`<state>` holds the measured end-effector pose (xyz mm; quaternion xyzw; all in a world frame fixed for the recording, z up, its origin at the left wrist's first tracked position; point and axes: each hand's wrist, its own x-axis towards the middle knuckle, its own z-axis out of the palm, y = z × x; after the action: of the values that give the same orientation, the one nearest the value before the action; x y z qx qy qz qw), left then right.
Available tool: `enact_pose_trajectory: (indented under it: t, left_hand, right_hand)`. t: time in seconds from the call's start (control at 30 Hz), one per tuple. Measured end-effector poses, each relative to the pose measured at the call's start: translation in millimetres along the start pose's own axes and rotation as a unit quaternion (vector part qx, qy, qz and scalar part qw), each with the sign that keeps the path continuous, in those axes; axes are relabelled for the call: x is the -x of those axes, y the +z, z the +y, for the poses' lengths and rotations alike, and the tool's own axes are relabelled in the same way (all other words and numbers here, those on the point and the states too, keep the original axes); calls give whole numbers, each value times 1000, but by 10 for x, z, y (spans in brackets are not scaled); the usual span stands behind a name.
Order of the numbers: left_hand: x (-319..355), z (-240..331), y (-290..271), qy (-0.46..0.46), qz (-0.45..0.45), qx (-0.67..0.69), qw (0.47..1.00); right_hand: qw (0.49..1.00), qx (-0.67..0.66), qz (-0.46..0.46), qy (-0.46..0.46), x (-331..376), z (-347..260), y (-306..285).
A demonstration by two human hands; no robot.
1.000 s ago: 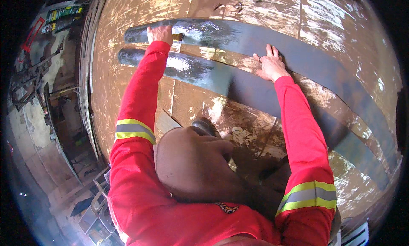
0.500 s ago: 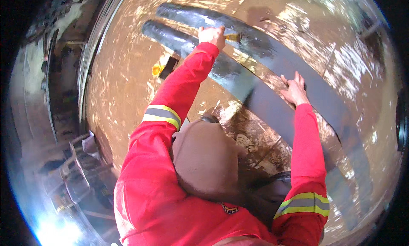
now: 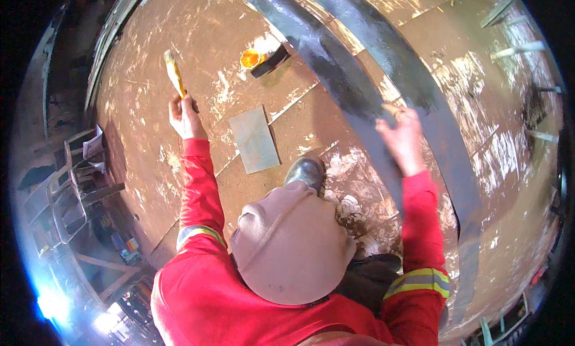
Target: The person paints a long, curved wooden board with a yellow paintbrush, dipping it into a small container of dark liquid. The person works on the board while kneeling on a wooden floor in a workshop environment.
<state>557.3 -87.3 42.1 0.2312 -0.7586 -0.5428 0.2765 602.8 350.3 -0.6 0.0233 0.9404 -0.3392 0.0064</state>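
My left hand (image 3: 187, 118) is closed around a paintbrush (image 3: 173, 73) with a yellow handle, its bristles raised away from the strips. Two long flat grey strips, a nearer one (image 3: 350, 94) and a farther one (image 3: 443, 124), lie side by side on the brown surface. Their far parts look dark, glossy and wet; their near parts are matte grey. Over the nearer strip is my right hand (image 3: 402, 139), slightly blurred, with its fingers apart and nothing visible in it. Whether it touches the strip I cannot tell.
A yellow-orange cup (image 3: 251, 58) stands beside a black block (image 3: 271, 61) left of the strips. Nearer lies a flat grey square plate (image 3: 256, 139). My boot (image 3: 306, 172) and bent knee (image 3: 290, 244) are in the middle. Metal frames (image 3: 72, 190) stand at the left.
My left hand has moved left with the paintbrush, off the strips. My right hand is slightly further left and lower. The view has shifted, bringing the grey plate and boot into sight.
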Motion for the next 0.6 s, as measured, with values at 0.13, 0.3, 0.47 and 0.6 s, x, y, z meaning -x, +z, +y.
enact_pose_trajectory:
  t: [0.13,0.3,0.47,0.6]
  left_hand:
    - [129,-599,21,-82,49,78,992]
    - [580,-696,417,-250,20,189,949]
    - [582,-746,683,-300,2,264,917]
    - [466,-781,881,-283,12,286,915]
  right_hand:
    - [987,-153,29,-35,-471,-875,1030]
    - [979,-200,24,2,-1090,-1363,1901]
    - [974,-218,-29,53,-1204,-1452,2200]
    - [973,-222,-37,53,-1264,-1422,2413]
